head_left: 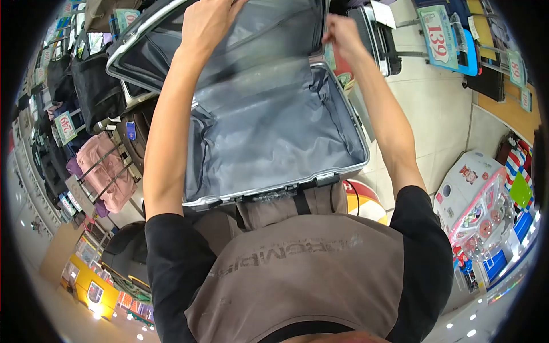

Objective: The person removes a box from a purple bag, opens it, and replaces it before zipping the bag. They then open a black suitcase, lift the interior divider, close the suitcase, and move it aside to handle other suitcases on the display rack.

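Observation:
An open hard-shell suitcase (274, 126) with a silver frame and grey fabric lining lies before me. Its raised lid (269, 40) is lined in darker grey and leans away from me. My left hand (209, 26) is at the lid's lining, upper left of centre; the fingers that show are stretched out, and the tips run out of the top of the view. At the lid's right edge is my right hand (344, 37), fingers curled closed and slightly blurred; what they hold is hidden. The lower shell holds only its loose lining and side folds.
Luggage with price tags stands on both sides, including a pink bag (106, 171) at left and a dark suitcase (374, 43) at upper right. A white-and-pink toy case (472, 197) is at right. Pale floor tiles (440, 120) show between.

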Action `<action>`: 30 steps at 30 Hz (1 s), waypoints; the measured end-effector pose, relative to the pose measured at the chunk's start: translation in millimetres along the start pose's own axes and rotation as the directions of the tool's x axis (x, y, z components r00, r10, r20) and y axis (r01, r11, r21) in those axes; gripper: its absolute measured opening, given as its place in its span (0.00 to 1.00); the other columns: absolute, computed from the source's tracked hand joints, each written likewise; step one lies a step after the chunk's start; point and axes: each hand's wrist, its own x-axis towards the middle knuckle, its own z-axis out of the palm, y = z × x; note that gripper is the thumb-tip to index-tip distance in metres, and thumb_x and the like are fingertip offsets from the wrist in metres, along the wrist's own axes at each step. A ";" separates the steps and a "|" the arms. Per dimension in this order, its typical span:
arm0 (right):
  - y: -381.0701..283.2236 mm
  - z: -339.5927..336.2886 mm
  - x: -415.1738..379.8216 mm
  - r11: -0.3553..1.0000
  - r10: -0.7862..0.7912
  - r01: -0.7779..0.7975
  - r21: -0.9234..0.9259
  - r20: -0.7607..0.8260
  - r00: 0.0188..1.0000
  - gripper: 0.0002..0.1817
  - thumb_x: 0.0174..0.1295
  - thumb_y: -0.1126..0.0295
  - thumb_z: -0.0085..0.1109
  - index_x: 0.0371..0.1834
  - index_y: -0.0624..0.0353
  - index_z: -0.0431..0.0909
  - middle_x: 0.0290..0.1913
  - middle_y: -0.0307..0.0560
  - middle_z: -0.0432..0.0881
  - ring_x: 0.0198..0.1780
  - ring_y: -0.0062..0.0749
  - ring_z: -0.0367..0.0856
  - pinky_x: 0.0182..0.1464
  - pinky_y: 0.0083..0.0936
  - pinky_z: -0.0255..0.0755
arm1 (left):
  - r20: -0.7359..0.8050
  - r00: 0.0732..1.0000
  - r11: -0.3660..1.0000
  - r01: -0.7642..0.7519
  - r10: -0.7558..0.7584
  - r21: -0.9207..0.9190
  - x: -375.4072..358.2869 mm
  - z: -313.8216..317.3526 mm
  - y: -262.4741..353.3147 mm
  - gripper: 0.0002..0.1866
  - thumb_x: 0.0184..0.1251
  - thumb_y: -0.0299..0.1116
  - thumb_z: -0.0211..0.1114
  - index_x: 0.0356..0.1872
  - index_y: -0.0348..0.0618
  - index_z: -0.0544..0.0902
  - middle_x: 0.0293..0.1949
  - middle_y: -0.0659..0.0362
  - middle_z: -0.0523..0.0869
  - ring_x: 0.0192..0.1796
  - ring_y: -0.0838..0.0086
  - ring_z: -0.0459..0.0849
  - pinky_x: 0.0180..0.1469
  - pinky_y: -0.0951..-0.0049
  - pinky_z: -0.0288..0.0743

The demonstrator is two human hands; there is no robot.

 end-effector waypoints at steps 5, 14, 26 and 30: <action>-106.3 48.8 6.9 0.898 -0.412 0.417 -0.138 0.066 0.909 0.21 0.75 0.62 0.50 0.21 0.58 0.73 0.16 0.41 0.73 0.14 0.31 0.76 0.16 0.30 0.65 | -0.010 0.993 0.984 0.118 -0.120 -0.135 -18.0 -8.5 18.4 0.16 0.72 0.46 0.66 0.35 0.42 0.84 0.24 0.49 0.84 0.30 0.51 0.85 0.33 0.57 0.76; -138.3 132.3 -19.1 0.177 -0.572 0.643 -0.745 0.454 0.683 0.17 0.70 0.61 0.54 0.32 0.66 0.79 0.31 0.67 0.83 0.37 0.61 0.85 0.42 0.50 0.78 | 0.096 0.948 0.931 0.315 -0.302 -0.184 -57.1 -29.6 -66.1 0.26 0.59 0.53 0.76 0.34 0.35 0.84 0.23 0.51 0.83 0.27 0.60 0.82 0.34 0.63 0.74; -77.2 319.4 -54.4 -0.186 -0.561 0.862 -0.471 0.771 0.301 0.09 0.62 0.68 0.60 0.32 0.64 0.81 0.22 0.55 0.85 0.27 0.49 0.88 0.31 0.41 0.82 | 0.018 0.854 0.843 0.510 -0.520 0.169 -186.2 -83.2 -115.0 0.25 0.55 0.44 0.79 0.49 0.38 0.85 0.41 0.47 0.87 0.47 0.51 0.86 0.50 0.56 0.78; -66.6 379.7 -72.0 -0.236 -0.538 0.891 -0.388 0.816 0.213 0.07 0.54 0.72 0.63 0.32 0.64 0.84 0.28 0.55 0.88 0.30 0.47 0.90 0.33 0.38 0.84 | -0.276 0.890 0.919 0.392 -0.364 0.051 -183.0 -78.1 -115.6 0.30 0.52 0.32 0.80 0.59 0.41 0.80 0.52 0.48 0.84 0.54 0.50 0.82 0.56 0.57 0.77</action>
